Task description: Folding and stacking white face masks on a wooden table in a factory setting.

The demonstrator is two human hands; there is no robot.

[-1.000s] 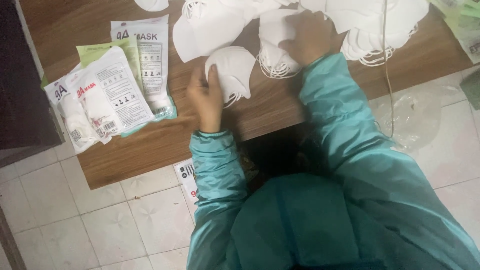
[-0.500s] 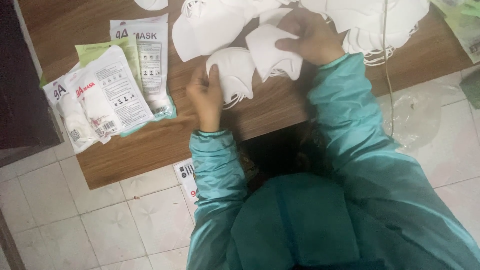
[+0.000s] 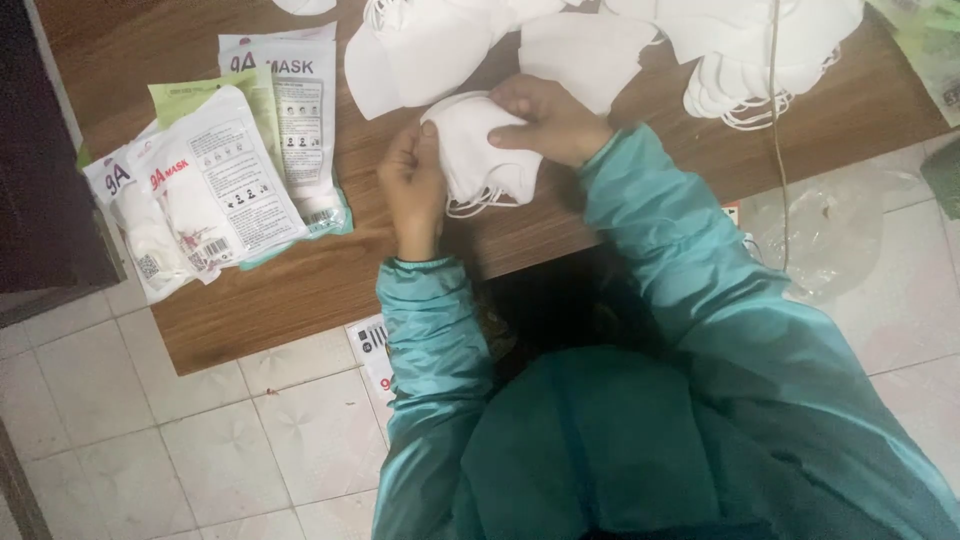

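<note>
A small stack of folded white face masks [image 3: 478, 152] lies near the front edge of the wooden table [image 3: 300, 290], its ear loops hanging toward me. My left hand [image 3: 412, 190] grips the stack's left edge. My right hand [image 3: 548, 122] presses on top of it from the right, fingers curled over the masks. Both arms are in teal sleeves. More loose white masks [image 3: 440, 50] lie just behind the stack.
Several sealed mask packets [image 3: 205, 180] lie fanned at the table's left. A larger pile of white masks [image 3: 770, 50] sits at the back right, crossed by a thin cord [image 3: 775, 140]. A clear plastic bag [image 3: 840, 240] lies on the tiled floor at right.
My right hand brought a white mask from the back pile down onto the mask under my left hand; both hands now hold the stack together.
</note>
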